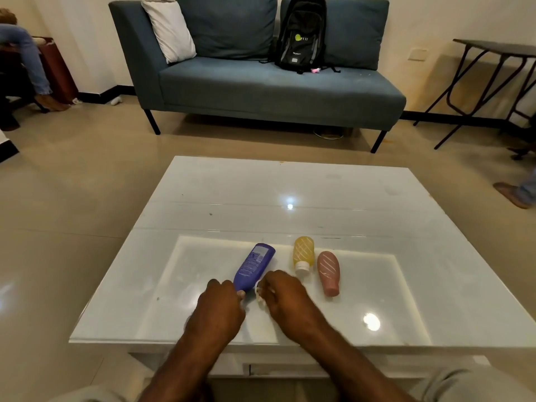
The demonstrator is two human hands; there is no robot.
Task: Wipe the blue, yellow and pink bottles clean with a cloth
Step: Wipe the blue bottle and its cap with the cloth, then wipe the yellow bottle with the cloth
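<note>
Hands working blue bottle [254, 266], lying on glass table [290, 184]: left hand [220, 306] pinching cap end, right hand [285, 297] bunching white cloth [259, 294]. Risking roll into yellow bottle [303, 252], pink bottle [328, 271] just beside.

left hand [222, 304] on blue bottle [253, 266], right hand [285, 297] clutching cloth [259, 294]
</note>
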